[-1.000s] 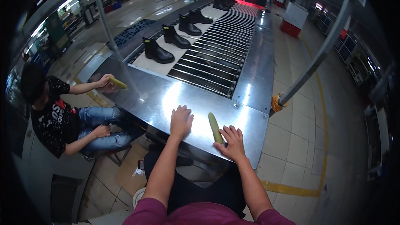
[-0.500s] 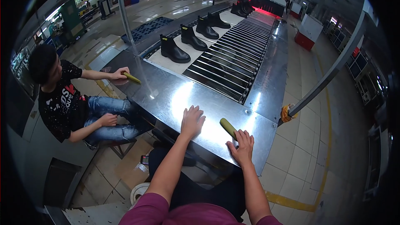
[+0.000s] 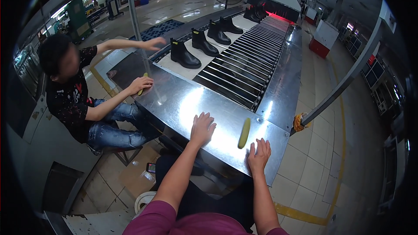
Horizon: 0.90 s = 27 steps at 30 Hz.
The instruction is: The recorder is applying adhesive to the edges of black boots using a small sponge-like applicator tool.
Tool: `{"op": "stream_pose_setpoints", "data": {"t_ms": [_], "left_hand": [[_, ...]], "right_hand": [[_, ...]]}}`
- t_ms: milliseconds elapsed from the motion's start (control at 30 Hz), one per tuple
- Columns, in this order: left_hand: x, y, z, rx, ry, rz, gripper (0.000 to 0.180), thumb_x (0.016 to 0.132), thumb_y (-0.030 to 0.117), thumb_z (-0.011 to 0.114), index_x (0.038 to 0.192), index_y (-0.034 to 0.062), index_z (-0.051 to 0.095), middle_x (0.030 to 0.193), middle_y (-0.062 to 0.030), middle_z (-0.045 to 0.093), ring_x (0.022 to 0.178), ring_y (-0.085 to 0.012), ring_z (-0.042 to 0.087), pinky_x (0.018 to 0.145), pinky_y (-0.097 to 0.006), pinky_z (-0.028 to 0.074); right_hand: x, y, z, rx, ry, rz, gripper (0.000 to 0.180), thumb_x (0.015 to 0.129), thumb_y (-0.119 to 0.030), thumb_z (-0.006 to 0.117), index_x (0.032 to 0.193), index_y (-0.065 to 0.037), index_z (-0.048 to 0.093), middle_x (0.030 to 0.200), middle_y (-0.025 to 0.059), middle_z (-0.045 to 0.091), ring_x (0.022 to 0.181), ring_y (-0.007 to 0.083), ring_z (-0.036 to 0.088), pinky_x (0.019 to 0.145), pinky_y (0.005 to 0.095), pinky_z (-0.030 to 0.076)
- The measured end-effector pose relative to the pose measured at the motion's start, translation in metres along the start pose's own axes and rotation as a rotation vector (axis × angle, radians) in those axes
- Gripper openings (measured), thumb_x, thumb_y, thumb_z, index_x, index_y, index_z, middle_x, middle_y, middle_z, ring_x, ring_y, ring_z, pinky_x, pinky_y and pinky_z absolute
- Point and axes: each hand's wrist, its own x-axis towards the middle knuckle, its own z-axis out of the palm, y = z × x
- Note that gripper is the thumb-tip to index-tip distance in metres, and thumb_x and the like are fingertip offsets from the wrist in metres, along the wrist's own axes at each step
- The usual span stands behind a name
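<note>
My left hand (image 3: 203,129) lies on the shiny metal table (image 3: 174,104) with its fingers spread, holding nothing. Beside its near right corner rests my right hand (image 3: 260,156), palm down, fingers apart and nothing in it. Just to the left of that hand's fingertips is an olive-green, round-ended stick (image 3: 244,133), flat on the metal. Several black ankle boots (image 3: 186,55) stand in a row on a pale strip along the left of the roller conveyor (image 3: 233,76), beyond the table.
A seated co-worker (image 3: 69,87) at the left has one hand over a similar green stick (image 3: 145,79) and the other reaching toward the boots. A red-lit machine hood (image 3: 274,0) covers the conveyor's far end. A grey metal post (image 3: 335,78) slants up at the right.
My right hand has come off the green stick and shifted right. The stick has turned more upright in view. The co-worker has raised one arm toward the boots.
</note>
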Motion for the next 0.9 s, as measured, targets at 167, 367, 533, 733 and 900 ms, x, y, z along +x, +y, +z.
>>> {"op": "stream_pose_setpoints", "data": {"t_ms": [167, 367, 533, 733, 900], "left_hand": [[-0.001, -0.002, 0.002, -0.008, 0.015, 0.003, 0.033, 0.092, 0.029, 0.068, 0.118, 0.0088, 0.071, 0.141, -0.0161, 0.060, 0.143, -0.0384, 0.044, 0.122, -0.054, 0.023], [0.000, 0.000, 0.001, -0.008, 0.005, 0.002, 0.033, 0.092, 0.029, 0.069, 0.118, 0.0085, 0.071, 0.140, -0.0163, 0.061, 0.142, -0.0385, 0.044, 0.122, -0.055, 0.023], [0.001, 0.003, 0.003, -0.004, 0.013, 0.005, 0.033, 0.092, 0.029, 0.068, 0.118, 0.0087, 0.071, 0.140, -0.0163, 0.061, 0.142, -0.0382, 0.044, 0.122, -0.054, 0.023], [0.000, 0.002, -0.001, -0.004, -0.001, -0.008, 0.033, 0.093, 0.029, 0.067, 0.119, 0.0089, 0.071, 0.140, -0.0162, 0.061, 0.143, -0.0378, 0.044, 0.123, -0.053, 0.022], [0.002, 0.002, 0.001, -0.009, 0.002, -0.018, 0.033, 0.093, 0.029, 0.067, 0.118, 0.0091, 0.071, 0.140, -0.0162, 0.061, 0.143, -0.0378, 0.044, 0.123, -0.053, 0.023]], "right_hand": [[0.000, -0.012, -0.005, -0.052, -0.118, -0.086, 0.056, 0.090, -0.040, 0.071, 0.134, -0.007, 0.062, 0.138, 0.0178, 0.060, 0.139, 0.0423, 0.043, 0.116, 0.0637, 0.022], [-0.001, -0.008, -0.008, -0.010, -0.161, -0.171, 0.051, 0.086, -0.034, 0.077, 0.127, -0.008, 0.064, 0.133, 0.0152, 0.062, 0.135, 0.0402, 0.047, 0.115, 0.0606, 0.027], [-0.001, 0.014, 0.003, -0.017, 0.023, -0.124, 0.037, 0.089, -0.023, 0.071, 0.122, -0.006, 0.067, 0.131, 0.0161, 0.063, 0.133, 0.0409, 0.049, 0.113, 0.0580, 0.032], [0.001, -0.011, -0.008, 0.020, -0.153, -0.157, 0.045, 0.091, -0.034, 0.070, 0.127, -0.006, 0.065, 0.135, 0.0167, 0.061, 0.136, 0.0401, 0.047, 0.117, 0.0596, 0.025], [0.000, -0.014, -0.010, -0.031, -0.210, -0.197, 0.046, 0.088, -0.028, 0.072, 0.129, -0.008, 0.064, 0.140, 0.0156, 0.056, 0.138, 0.0413, 0.044, 0.116, 0.0603, 0.027]]}}
